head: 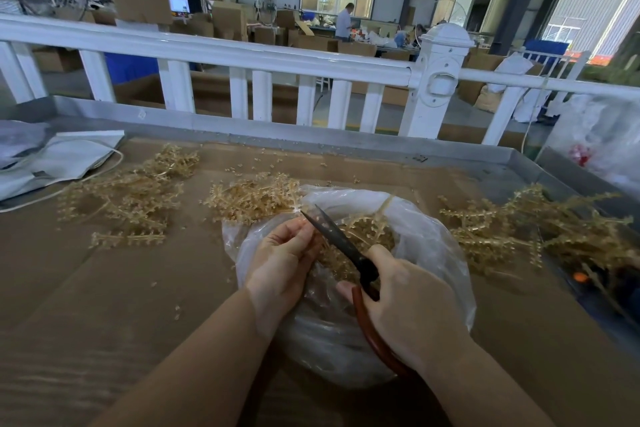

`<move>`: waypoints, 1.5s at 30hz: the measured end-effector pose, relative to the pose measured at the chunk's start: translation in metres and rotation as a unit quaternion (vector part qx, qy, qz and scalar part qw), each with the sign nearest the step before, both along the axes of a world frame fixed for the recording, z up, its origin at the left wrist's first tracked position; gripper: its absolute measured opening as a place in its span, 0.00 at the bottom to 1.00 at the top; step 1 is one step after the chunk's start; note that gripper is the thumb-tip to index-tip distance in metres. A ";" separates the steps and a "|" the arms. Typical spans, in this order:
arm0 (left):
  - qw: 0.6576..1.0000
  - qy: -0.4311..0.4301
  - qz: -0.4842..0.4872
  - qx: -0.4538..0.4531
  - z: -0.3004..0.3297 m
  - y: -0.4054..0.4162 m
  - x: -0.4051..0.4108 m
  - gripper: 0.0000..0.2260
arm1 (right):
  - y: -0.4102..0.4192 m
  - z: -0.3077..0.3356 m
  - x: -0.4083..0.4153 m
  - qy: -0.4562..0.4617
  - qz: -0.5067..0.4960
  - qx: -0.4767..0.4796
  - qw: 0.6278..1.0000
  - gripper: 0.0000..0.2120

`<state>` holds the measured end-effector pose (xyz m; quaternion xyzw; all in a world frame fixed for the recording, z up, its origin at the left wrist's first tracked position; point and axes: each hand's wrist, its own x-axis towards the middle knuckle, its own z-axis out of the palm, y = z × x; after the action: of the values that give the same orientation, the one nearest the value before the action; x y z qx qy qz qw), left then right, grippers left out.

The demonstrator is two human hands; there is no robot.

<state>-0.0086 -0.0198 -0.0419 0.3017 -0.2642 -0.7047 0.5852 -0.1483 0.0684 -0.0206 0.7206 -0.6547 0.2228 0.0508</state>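
My right hand grips black scissors by their red-brown handles, blades slightly apart and pointing up-left. My left hand pinches a tan plastic sprig right beside the blades. Both hands work over a clear plastic bag lined into a round container, with cut tan pieces inside it. The lower handle loop is partly hidden under my right wrist.
Piles of tan plastic sprigs lie on the cardboard-covered table: left pile, middle pile, right pile. A white bag lies at far left. A white railing borders the back. Plastic bags stand at right.
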 end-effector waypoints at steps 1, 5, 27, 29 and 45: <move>1.000 0.001 -0.004 0.001 0.000 0.000 0.000 0.08 | 0.001 0.001 0.000 -0.002 0.001 0.006 1.000 0.16; 1.000 -0.009 -0.009 -0.002 0.002 0.002 0.000 0.08 | 0.001 0.003 0.001 0.005 0.010 0.025 1.000 0.16; 0.999 -0.041 -0.015 -0.020 0.003 0.005 -0.001 0.09 | -0.002 -0.001 0.010 -0.001 0.008 -0.002 1.000 0.17; 0.999 -0.043 -0.017 -0.020 0.004 0.006 0.000 0.09 | -0.004 -0.003 0.012 -0.005 0.002 -0.002 1.000 0.16; 1.000 -0.008 0.002 0.010 0.006 0.004 0.000 0.09 | 0.001 -0.002 0.006 0.002 -0.009 0.025 1.000 0.17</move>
<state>-0.0090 -0.0162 -0.0362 0.3135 -0.2611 -0.7041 0.5812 -0.1424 0.0698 -0.0221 0.7159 -0.6665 0.2048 0.0358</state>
